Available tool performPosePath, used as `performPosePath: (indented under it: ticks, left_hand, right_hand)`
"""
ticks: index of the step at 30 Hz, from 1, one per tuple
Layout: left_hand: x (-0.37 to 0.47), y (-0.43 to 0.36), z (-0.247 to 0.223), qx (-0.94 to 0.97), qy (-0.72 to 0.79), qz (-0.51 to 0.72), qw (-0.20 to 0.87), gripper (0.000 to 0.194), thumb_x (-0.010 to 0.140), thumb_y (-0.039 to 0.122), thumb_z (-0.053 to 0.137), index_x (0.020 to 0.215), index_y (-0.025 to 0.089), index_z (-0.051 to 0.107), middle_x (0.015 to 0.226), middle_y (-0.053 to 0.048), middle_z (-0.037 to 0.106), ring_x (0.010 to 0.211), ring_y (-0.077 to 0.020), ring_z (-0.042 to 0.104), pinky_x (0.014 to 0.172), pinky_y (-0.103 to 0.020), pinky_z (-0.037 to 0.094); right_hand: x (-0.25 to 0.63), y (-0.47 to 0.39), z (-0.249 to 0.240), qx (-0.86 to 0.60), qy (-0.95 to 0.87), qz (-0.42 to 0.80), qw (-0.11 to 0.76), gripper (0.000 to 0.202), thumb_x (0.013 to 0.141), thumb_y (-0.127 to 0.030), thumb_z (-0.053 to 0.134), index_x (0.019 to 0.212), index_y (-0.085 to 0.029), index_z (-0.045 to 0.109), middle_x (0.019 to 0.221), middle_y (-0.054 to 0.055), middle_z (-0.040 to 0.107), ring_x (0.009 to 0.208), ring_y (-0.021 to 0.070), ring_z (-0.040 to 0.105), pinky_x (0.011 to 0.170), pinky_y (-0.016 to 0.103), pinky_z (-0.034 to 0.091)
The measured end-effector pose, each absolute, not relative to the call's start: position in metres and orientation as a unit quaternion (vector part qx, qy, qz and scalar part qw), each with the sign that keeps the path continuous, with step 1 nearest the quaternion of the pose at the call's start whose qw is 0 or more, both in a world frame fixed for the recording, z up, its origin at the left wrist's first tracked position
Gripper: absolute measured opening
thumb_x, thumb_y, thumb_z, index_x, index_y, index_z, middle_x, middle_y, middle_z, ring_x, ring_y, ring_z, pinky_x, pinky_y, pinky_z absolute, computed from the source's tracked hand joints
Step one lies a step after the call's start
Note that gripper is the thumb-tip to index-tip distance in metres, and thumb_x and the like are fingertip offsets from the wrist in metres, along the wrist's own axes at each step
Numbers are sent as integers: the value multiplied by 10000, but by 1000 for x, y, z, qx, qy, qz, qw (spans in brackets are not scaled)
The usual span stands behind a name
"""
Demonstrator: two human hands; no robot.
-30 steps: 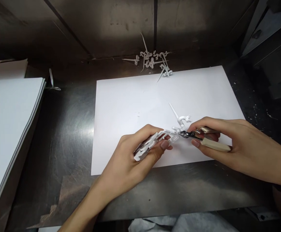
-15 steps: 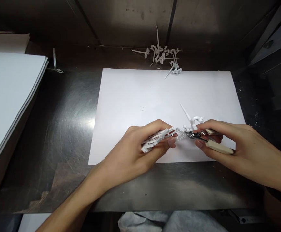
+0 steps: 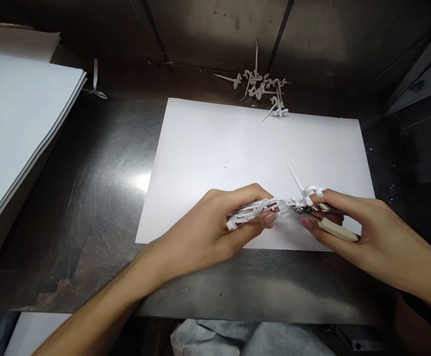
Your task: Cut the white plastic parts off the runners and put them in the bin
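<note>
One metal bench (image 3: 200,291): left hand (image 3: 213,228) grips one white bundle (image 3: 250,212), right hand (image 3: 373,240) one plier-like tool (image 3: 314,215) (two pale handles (image 3: 337,230)).

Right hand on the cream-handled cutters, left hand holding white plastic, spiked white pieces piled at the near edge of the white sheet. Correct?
Not quite: the head view shows the spiked white pieces piled at the far edge of the white sheet. The right hand is on the cream-handled cutters and the left hand holds white plastic.

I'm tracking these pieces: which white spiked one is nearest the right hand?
The spiked piece by the tips of the pliers; the others cluster at and beyond the far edge of the paper.
</note>
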State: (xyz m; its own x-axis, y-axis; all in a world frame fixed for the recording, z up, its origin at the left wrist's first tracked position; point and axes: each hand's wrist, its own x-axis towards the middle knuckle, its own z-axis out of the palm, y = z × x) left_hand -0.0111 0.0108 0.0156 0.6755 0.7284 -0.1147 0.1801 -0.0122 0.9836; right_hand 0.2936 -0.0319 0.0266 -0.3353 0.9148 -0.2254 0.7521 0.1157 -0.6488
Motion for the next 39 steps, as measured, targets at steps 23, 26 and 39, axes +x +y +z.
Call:
performPosePath:
  ticks: [23, 26, 39]
  left_hand:
    - [-18, 27, -4, 516, 454, 288, 667, 522, 1134, 477, 703, 1541, 249, 467, 990, -15, 780, 735, -171, 742, 656, -267, 545]
    - [-15, 27, -13, 541, 444, 286, 654, 376, 1135, 436, 700, 1411, 265, 510, 1151, -43, 798, 711, -152, 737, 661, -274, 562]
    - [-9, 12, 9, 726, 284, 213, 589, 190, 1173, 384, 672, 1270, 237, 743, 1165, 18, 732, 1024, -134, 669, 901, -240, 477]
  right_hand:
    - [297, -27, 30, -546, -699, 454, 85, 287, 1122, -473, 739, 948, -249, 691, 842, 8, 663, 748, 226, 551, 613, 325, 396]
    - [296, -27, 26, -539, -707, 452, 69, 292, 1152, -438, 689, 939, -242, 650, 816, -17, 609, 708, 191, 473, 606, 314, 368]
    - [285, -27, 27, -502, -778, 365, 95, 125, 1069, -222, 658, 949, -244, 636, 855, 9, 695, 711, 214, 595, 640, 322, 392]
